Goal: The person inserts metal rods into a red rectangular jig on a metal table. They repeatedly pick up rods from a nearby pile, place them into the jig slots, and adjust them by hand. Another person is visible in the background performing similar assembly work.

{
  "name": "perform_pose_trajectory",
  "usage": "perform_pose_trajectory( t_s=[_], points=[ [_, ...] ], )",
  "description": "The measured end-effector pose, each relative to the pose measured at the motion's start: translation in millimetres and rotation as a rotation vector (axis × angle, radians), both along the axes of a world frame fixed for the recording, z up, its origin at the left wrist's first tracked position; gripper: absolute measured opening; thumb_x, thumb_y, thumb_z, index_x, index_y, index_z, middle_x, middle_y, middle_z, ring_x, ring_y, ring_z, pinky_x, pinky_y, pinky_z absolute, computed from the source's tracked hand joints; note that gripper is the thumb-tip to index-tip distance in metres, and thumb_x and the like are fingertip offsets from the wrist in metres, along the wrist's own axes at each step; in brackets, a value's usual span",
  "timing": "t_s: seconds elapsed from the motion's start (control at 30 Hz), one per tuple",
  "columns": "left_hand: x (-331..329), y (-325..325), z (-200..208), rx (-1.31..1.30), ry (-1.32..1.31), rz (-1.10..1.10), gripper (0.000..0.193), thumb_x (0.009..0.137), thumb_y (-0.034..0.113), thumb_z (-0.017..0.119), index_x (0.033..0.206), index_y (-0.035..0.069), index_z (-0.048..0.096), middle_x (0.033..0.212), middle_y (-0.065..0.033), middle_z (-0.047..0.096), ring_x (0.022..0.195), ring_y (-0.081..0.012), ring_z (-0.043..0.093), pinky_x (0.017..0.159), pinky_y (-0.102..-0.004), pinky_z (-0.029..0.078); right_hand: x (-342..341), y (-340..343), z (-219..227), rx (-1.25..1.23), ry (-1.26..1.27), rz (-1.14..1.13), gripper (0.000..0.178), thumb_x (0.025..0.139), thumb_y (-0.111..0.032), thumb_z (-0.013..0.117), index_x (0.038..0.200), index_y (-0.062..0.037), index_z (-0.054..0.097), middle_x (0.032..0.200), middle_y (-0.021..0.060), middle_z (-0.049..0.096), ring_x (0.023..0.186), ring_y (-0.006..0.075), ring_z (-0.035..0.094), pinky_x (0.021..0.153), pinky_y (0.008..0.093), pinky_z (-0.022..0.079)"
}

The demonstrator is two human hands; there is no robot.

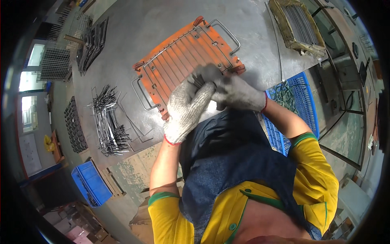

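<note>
My left hand [185, 105], in a pale knitted glove, is closed at the near edge of an orange jig plate [144, 71]. My right hand [241, 92], in a greyer glove, meets it with fingers bent inward. Between them the fingertips are dark and blurred, so what they hold, if anything, cannot be made out. Across the jig lie several thin parallel metal rods [178, 56] inside a bent wire frame. A bent wire handle [231, 36] projects from its right end, another handle [140, 96] from its left.
The jig lies on a grey metal table [126, 36]. Bent wire pieces [107, 122] are piled at left, darker wire parts [92, 44] beyond. A box of straight rods [300, 24] stands at far right. A blue basket [302, 97] sits by the near right edge, a blue bin [91, 183] lower left.
</note>
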State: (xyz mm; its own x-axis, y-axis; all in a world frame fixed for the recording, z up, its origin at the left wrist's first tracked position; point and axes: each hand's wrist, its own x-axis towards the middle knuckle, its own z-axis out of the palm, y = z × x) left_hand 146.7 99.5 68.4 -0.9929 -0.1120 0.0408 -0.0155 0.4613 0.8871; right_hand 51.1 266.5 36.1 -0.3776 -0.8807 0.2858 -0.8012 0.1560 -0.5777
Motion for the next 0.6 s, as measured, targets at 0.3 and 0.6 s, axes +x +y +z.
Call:
perform_pose_trajectory(
  t_s=[0.3,0.6],
  points=[
    [10.0,11.7,-23.7,0.089,0.101,0.031,0.034,0.093,0.016,0.057,0.125,0.004,0.059,0.122,-0.0150,0.062,0.113,-0.0266,0.060,0.095,-0.0328,0.045,16.9,-1.8,-35.3,-0.055,-0.025,-0.151,0.028,0.090,-0.031,0.056,0.099,-0.0055,0.063,0.093,0.0134,0.064,0.093,0.0298,0.062,0.079,0.0417,0.050],
    [12.3,8.5,-28.5,0.673,-0.058,0.138,0.038,0.093,0.013,0.060,0.128,-0.001,0.054,0.116,-0.0090,0.064,0.104,-0.0147,0.059,0.091,-0.0284,0.046,13.9,2.0,-39.1,-0.037,-0.122,0.030,0.027,0.088,-0.009,0.056,0.115,-0.0082,0.061,0.112,0.0139,0.062,0.098,0.0309,0.062,0.079,0.0390,0.052]
  ],
)
